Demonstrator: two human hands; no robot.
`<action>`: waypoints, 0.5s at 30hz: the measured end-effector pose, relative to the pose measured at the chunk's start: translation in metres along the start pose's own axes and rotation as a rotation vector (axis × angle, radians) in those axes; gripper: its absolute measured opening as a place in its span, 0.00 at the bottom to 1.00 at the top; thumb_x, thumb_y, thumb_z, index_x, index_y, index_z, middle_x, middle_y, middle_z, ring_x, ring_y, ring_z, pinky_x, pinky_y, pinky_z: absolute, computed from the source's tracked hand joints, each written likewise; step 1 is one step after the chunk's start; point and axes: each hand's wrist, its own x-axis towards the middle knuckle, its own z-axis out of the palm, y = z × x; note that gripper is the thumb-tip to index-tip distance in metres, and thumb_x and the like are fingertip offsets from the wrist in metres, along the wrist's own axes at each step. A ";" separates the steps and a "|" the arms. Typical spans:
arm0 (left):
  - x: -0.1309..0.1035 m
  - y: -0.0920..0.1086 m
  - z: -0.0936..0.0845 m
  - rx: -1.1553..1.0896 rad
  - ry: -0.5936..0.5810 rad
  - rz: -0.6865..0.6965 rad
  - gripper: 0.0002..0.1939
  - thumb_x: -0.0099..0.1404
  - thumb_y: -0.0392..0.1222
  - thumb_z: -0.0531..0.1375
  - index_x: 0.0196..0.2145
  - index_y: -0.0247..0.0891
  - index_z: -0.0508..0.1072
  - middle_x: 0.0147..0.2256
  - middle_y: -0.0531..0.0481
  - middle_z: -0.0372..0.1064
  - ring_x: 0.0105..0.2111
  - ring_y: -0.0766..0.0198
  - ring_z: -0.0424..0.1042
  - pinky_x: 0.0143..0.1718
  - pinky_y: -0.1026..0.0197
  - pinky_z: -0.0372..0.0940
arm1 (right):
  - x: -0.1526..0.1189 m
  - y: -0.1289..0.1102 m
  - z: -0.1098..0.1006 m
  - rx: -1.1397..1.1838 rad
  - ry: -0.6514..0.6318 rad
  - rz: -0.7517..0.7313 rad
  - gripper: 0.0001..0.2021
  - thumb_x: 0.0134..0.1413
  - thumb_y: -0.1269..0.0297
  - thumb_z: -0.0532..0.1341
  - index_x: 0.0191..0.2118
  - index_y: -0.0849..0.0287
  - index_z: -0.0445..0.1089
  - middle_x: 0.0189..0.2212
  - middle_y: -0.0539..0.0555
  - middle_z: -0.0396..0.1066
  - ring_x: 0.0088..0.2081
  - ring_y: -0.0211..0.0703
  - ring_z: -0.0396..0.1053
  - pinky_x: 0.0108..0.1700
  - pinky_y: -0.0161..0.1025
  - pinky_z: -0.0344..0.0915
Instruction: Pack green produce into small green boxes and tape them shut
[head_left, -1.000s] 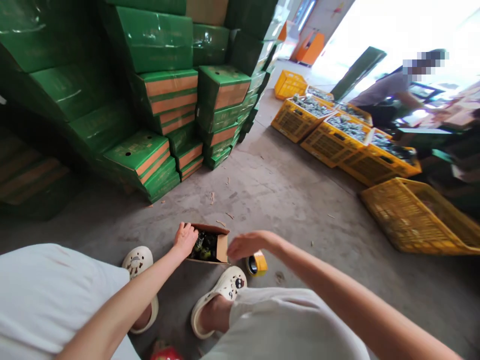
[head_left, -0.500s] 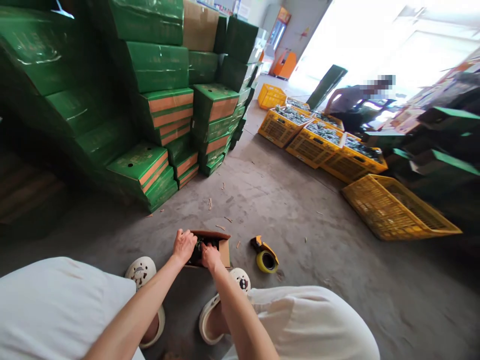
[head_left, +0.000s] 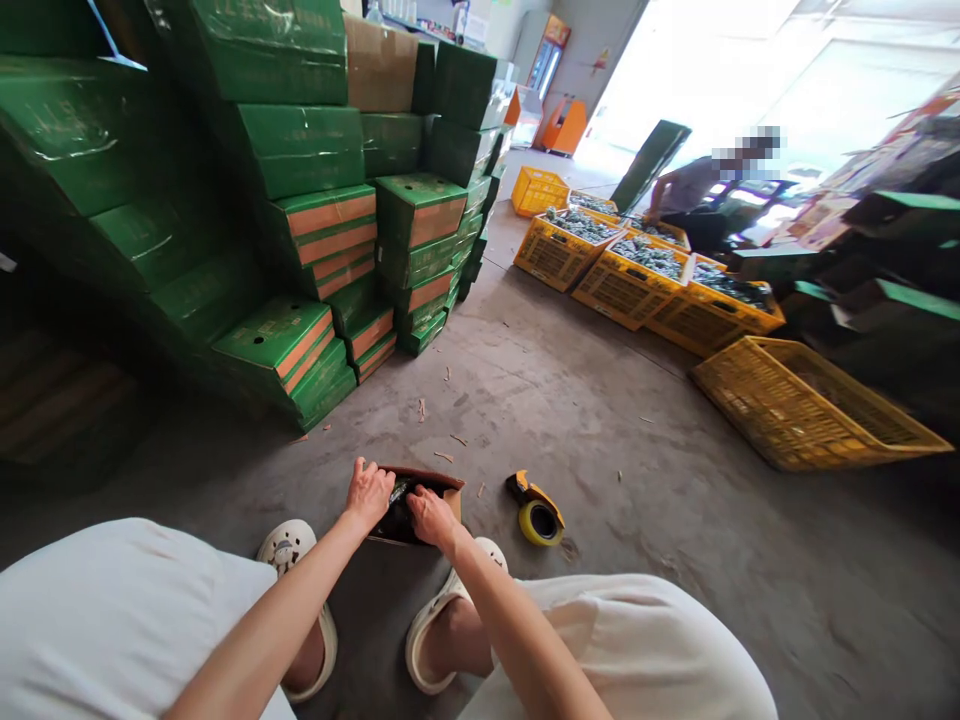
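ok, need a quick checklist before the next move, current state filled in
1. Box open at the top: ok, its opening faces up.
2. Left grip on the box: ok, at its left end.
3. Right grip clear of the box: not ok, fingers reach into the opening.
4. Contents lying below the rim all over: cannot tell, dark and largely covered by the hands.
5. Tape dispenser apart from the box and both hands: ok, on the floor to the right.
6. Right clog not touching the box: cannot tell, the arm covers part of the gap.
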 end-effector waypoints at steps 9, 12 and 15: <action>-0.013 0.001 -0.006 -0.032 -0.045 -0.035 0.19 0.70 0.41 0.63 0.58 0.51 0.77 0.49 0.46 0.80 0.56 0.50 0.73 0.70 0.33 0.42 | 0.007 0.003 0.003 0.078 0.028 -0.055 0.10 0.57 0.75 0.60 0.40 0.63 0.78 0.37 0.58 0.80 0.39 0.46 0.76 0.41 0.35 0.65; -0.013 -0.001 -0.005 -0.009 -0.022 -0.058 0.15 0.72 0.38 0.62 0.54 0.48 0.80 0.46 0.46 0.82 0.54 0.51 0.74 0.69 0.36 0.46 | 0.006 0.009 -0.002 0.105 0.014 -0.152 0.07 0.51 0.76 0.63 0.33 0.61 0.79 0.35 0.54 0.80 0.37 0.42 0.73 0.39 0.32 0.63; -0.011 0.005 -0.002 0.071 -0.033 -0.027 0.13 0.73 0.36 0.58 0.48 0.43 0.82 0.46 0.41 0.80 0.53 0.47 0.75 0.67 0.36 0.51 | 0.004 0.011 -0.003 0.110 -0.003 -0.234 0.05 0.48 0.75 0.66 0.29 0.61 0.78 0.38 0.54 0.80 0.39 0.41 0.73 0.39 0.31 0.65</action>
